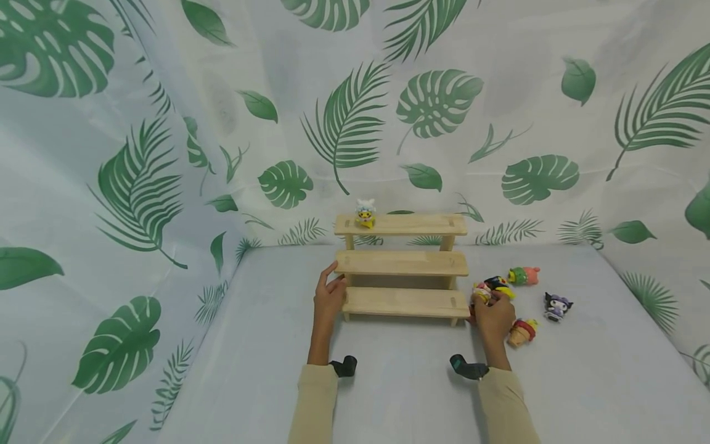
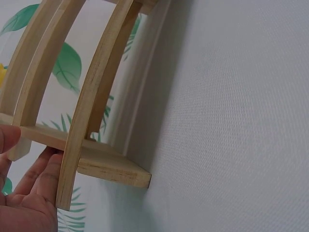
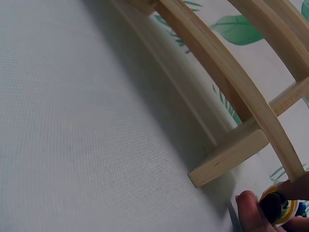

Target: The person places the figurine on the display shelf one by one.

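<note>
A three-tier wooden display stand [image 1: 402, 264] stands on the pale surface, its steps rising toward the back. My left hand [image 1: 330, 295] holds its left end near the middle tier; in the left wrist view the fingers [image 2: 44, 176] curl by the side rail. Beside the stand's right end, my right hand [image 1: 495, 317] pinches a small toy figurine [image 1: 481, 293], partly hidden by the fingers. The right wrist view shows that figurine [image 3: 273, 207] with a dark part and a yellow rim. On the top tier sits a yellow figurine with a white hood [image 1: 365, 213].
Around the right hand lie a black and yellow figurine [image 1: 501, 286], a green and pink figurine [image 1: 524, 275], a purple and black figurine [image 1: 556, 306] and an ice-cream-cone figurine [image 1: 522, 333]. A leaf-print sheet [image 1: 355, 179] hangs behind the stand and along the sides.
</note>
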A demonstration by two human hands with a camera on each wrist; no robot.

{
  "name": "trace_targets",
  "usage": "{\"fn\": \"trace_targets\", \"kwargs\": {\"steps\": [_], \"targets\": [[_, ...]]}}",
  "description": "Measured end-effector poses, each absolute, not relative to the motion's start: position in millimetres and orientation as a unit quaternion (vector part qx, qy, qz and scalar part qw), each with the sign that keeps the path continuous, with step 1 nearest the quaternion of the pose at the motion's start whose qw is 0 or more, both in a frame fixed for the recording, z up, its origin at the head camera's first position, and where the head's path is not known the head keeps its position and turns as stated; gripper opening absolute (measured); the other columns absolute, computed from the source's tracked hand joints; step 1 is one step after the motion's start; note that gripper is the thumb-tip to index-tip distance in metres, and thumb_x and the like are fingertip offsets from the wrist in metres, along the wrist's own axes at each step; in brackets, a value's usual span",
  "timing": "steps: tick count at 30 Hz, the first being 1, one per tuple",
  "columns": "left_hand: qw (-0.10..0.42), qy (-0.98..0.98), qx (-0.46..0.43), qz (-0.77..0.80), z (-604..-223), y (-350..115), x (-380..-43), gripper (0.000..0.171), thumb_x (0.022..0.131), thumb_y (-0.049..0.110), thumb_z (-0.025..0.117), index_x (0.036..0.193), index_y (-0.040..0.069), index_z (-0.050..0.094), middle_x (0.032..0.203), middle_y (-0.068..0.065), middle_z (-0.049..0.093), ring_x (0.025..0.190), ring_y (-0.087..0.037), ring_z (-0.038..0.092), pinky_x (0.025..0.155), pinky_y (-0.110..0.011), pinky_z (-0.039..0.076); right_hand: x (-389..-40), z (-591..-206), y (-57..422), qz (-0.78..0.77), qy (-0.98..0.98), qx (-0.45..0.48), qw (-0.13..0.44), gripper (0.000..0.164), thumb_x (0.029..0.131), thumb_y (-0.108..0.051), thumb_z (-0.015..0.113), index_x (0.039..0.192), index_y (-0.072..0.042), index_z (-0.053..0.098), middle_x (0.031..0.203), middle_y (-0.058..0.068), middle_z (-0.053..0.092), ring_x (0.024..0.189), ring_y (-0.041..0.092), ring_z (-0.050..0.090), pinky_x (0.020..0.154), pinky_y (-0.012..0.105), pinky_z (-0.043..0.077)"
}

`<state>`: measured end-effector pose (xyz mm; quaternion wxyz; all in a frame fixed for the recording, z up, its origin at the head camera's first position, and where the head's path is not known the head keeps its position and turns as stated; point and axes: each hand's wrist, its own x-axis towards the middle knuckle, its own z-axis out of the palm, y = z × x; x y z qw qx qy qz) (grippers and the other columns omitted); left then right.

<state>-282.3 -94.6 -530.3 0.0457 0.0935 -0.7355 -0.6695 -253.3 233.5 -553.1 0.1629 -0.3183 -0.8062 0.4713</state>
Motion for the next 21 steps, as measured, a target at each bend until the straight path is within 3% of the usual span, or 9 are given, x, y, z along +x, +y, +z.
{"fn": "trace_targets", "kwargs": {"steps": [12,21], "targets": [[0.043,-0.731,0.098,-0.674,-529.0,-92.7,-281.7,0.047,0.097,0.023,0.061,0.14,0.038,0.049,0.123,-0.007,0.069,0.113,-0.02,0.064,0.087,-0.032,0.048,-252.8,-554.5,239.3,0.48,-0.814,-0.305,0.117,0.058,0.088,-0.023,0.066,0.13,0.01,0.045,0.122,0.031,0.053,0.111,0.042,0.05,0.092,0.051,0.042],[0.045,-0.731,0.098,-0.674,-529.4,-92.2,-281.3,0.048,0.096,0.022,0.061,0.14,0.038,0.049,0.123,-0.008,0.069,0.111,-0.02,0.064,0.083,-0.028,0.048,-248.7,-553.1,240.6,0.499,-0.812,-0.279,0.118,0.059,0.089,-0.019,0.067,0.133,0.01,0.041,0.126,0.033,0.051,0.116,0.043,0.049,0.095,0.053,0.04]]}}
